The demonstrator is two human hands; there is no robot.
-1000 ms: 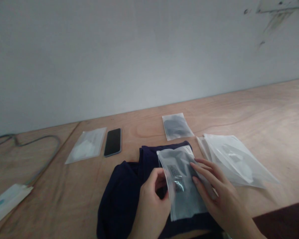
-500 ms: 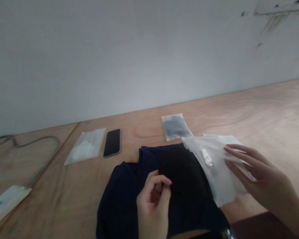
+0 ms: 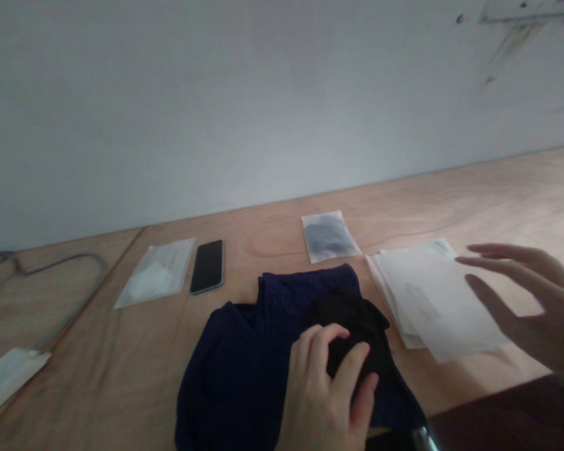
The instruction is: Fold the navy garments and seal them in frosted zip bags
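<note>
A dark blue cloth (image 3: 235, 369) lies spread at the bottom centre, with a folded black cloth (image 3: 373, 322) on its right part. My left hand (image 3: 331, 382) rests on the black cloth, its fingers apart and bent; the fingertips touch the fabric. To the right, several white translucent bags (image 3: 432, 300) lie in a loose stack on the wooden table (image 3: 263, 244). Over the right edge of that stack is my right hand (image 3: 526, 294), thumb and fingers spread, holding nothing.
A phone (image 3: 208, 266) lies beside a translucent bag (image 3: 157, 272) at the left. Behind the cloth is a small bag with dark contents (image 3: 329, 236). A power strip (image 3: 9, 379) and its grey cable lie far left. The wall (image 3: 263, 113) borders the table.
My right hand has let go of the bags and moved right; they now lie flat. My left hand has opened from a pinch and shifted right on the black cloth, which looks more bunched.
</note>
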